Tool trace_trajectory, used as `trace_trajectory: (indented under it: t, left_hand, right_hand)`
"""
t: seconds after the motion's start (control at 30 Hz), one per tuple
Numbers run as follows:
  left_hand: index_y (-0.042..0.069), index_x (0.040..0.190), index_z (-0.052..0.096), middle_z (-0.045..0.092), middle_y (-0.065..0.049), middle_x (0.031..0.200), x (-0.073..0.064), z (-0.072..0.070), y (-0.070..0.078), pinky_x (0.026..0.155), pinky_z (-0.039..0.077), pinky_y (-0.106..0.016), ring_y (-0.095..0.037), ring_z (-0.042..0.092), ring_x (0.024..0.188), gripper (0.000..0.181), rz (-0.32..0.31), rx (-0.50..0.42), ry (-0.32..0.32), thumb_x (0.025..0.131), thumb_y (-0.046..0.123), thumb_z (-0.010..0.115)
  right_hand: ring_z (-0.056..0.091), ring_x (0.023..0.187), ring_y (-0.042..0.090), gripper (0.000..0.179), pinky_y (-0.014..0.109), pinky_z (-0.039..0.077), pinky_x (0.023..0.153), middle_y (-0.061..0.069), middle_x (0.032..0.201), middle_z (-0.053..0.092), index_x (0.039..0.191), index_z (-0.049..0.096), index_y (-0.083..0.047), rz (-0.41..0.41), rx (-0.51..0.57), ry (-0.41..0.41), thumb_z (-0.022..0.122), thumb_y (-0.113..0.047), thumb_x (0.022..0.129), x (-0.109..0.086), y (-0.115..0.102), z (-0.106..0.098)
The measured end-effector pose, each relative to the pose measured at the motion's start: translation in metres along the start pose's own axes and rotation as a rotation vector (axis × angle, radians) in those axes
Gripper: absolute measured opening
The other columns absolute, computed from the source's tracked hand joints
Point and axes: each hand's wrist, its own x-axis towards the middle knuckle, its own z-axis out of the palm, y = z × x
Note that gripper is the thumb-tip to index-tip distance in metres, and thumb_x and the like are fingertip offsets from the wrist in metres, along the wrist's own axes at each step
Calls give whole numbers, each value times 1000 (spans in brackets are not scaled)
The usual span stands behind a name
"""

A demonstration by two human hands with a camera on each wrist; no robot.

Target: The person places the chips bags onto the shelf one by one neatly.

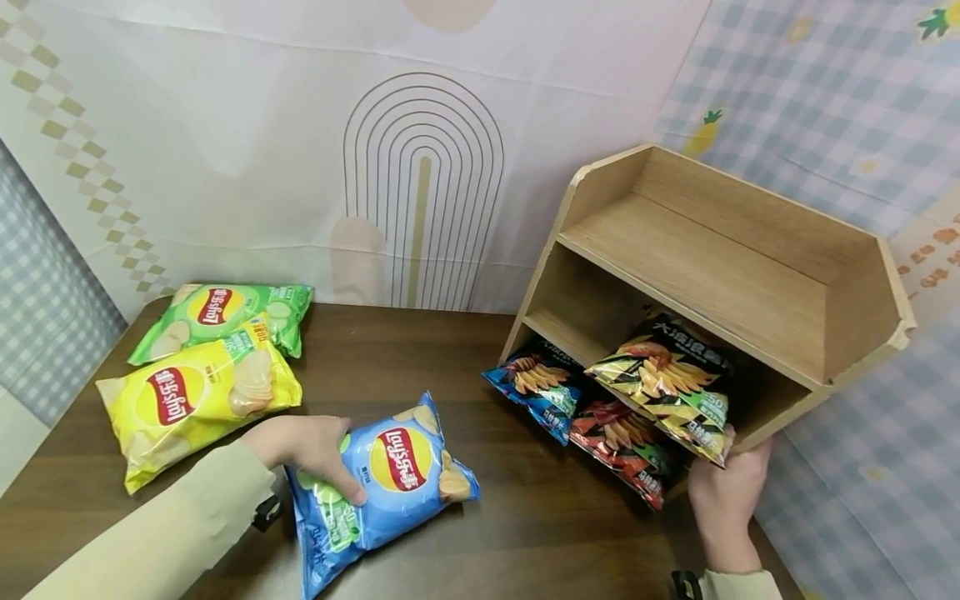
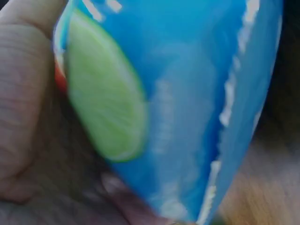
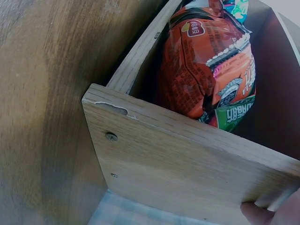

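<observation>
Brown surface [image 1: 420, 354]: I see a wide bare strip of it running between the bags at left and the shelf at right.

Wooden shelf [image 1: 697, 242]: stands at the right; its front edges face the strip.

Yellow bag [image 1: 202, 400]: near the left edge, overlapping the green bag.

Blue Lay's bag [image 1: 401, 508]: front centre, in the left hand, lower corner at the frame edge. Open room lies behind it and toward the shelf. I cannot tell whether its underside touches the surface.

Green bag [image 1: 251, 321]: back left, against the yellow one.

Black bag [image 1: 667, 375]: upper compartment, right part, overhanging the front edge.

Red bag [image 1: 622, 446] and small blue bag [image 1: 543, 387]: side by side below, both jutting past the front.

Right hand [image 1: 731, 492]: fingers narrow, gripping the shelf's right side panel, just beside the black bag's corner.

Left hand [image 1: 315, 446]: fingers holding the blue Lay's bag, thumb across its front.
</observation>
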Motion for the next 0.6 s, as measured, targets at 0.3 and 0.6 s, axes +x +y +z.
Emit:
trace_trajectory:
  t: [0.3, 0.6]
  left_hand:
    - [9, 111, 60, 63, 1, 88, -3, 7, -8, 79, 50, -37, -15, 59, 82, 67, 98, -139, 0, 62, 46, 87]
    - [2, 121, 55, 64, -1, 94, -3, 10, -14, 80, 50, -36, -16, 60, 87, 70, 198, -265, 10, 70, 40, 84]
  right_hand:
    - [47, 114, 36, 41, 41, 33, 106, 28, 121, 48, 131, 44, 7, -7, 4, 5, 45, -17, 98, 0, -1, 1]
    - [46, 115, 40, 41, 45, 32, 106, 28, 122, 48, 131, 44, 7, -4, 6, 4, 46, -16, 98, -1, -4, 0]
